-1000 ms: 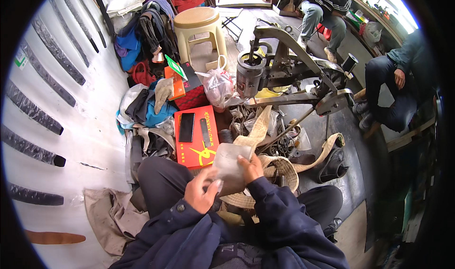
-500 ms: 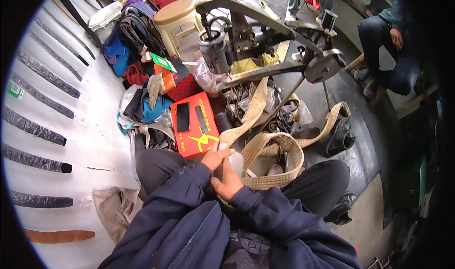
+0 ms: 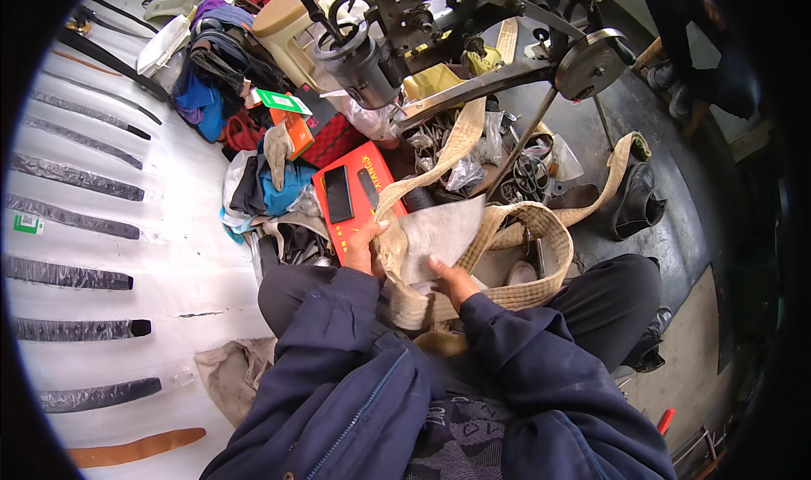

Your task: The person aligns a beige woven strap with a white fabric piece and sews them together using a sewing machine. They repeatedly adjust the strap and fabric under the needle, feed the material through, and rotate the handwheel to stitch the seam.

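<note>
My left hand (image 3: 364,247) is closed on a long beige quilted strap (image 3: 460,138), which runs up toward the machine and loops to the right over my lap. My right hand (image 3: 454,281) pinches the lower part of a pale grey fabric piece (image 3: 439,231), its thumb on top and its other fingers mostly hidden. The piece lies against the strap between my hands. Just behind my left hand is a red box (image 3: 363,155) with a black phone (image 3: 338,194) on it. A black shoe (image 3: 640,201) stands to the right beside the strap's far end.
A metal hand-cranked sewing machine (image 3: 363,70) stands ahead. A plastic stool (image 3: 274,19), piled bags and clothes (image 3: 198,91), and a clutter of small tools (image 3: 524,171) surround it. A person (image 3: 701,74) sits at the upper right. Wrapped strips (image 3: 76,176) hang on white sheeting at left.
My hands have moved apart, the left up onto the strap, the right to the right. The grey piece now shows spread out between them. The view has tilted, shifting the machine up.
</note>
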`<state>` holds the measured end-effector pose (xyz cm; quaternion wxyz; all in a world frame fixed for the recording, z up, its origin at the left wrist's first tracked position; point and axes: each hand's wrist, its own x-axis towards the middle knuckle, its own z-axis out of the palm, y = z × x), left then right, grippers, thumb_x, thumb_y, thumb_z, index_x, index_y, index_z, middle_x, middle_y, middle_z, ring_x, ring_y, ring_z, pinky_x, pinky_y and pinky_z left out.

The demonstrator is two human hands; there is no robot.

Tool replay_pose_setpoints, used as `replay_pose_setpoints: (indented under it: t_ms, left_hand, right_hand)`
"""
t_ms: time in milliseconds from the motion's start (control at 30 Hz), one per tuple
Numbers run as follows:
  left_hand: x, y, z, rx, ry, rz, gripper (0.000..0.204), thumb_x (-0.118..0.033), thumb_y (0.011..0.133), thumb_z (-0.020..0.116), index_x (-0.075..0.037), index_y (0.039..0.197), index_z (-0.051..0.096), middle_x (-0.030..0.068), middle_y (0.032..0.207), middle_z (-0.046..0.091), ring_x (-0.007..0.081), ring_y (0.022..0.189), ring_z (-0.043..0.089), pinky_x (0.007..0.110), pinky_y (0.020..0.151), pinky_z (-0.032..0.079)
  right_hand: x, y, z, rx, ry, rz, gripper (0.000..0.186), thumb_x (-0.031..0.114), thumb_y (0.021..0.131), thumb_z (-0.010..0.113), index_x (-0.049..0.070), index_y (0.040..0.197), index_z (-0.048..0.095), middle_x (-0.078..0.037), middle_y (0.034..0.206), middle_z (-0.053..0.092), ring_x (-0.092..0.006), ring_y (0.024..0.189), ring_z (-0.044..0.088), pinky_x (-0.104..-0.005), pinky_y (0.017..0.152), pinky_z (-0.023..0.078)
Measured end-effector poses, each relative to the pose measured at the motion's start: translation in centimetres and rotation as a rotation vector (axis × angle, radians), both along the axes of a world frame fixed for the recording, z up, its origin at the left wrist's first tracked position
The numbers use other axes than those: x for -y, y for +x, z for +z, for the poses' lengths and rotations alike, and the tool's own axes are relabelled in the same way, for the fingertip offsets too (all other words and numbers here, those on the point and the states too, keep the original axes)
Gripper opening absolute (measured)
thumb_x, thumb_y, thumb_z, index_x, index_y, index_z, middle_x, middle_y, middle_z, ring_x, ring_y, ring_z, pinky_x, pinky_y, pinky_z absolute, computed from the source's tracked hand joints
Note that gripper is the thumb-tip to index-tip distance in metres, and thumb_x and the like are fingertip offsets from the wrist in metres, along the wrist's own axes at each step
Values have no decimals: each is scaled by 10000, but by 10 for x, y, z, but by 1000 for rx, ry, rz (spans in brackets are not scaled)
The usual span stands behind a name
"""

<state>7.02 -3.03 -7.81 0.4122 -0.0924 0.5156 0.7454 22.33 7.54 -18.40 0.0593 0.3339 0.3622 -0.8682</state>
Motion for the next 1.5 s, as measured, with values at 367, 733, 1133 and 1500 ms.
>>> replay_pose_setpoints:
  t_ms: [367,733,1133,1500]
  left_hand:
    - [-7,-37,-25,133,-205,-258,563,-412,945,663,-40,1361,585,123,1283,656,253,1150,618,402,985,487]
    - [-30,-30,-13,-200,101,-76,296,-154,928,661,-50,1205,654,62,1084,727,163,941,695,285,879,526]
    - [-67,4,57,-896,6,-558,336,-255,1009,609,57,1126,648,18,959,662,85,912,567,277,823,468]
    - [-68,38,-25,215,431,-581,630,-525,1024,518,4,1365,540,177,1304,636,268,1205,617,400,1041,480]
  right_hand:
    - [15,-3,20,-29,-211,-47,494,377,1011,607,-38,1274,555,-172,1044,703,-271,654,702,-378,595,586]
    - [1,12,11,172,-249,-166,596,509,985,586,-24,1249,546,-195,1027,686,-322,793,685,-440,679,553]
    - [-35,21,104,-298,260,-357,416,273,1030,612,-23,1320,575,-77,1190,664,-160,1060,616,-308,946,473]
    - [-56,64,122,-271,-318,-289,578,414,1051,481,13,1466,450,-182,1358,617,-346,1186,640,-503,1053,499]
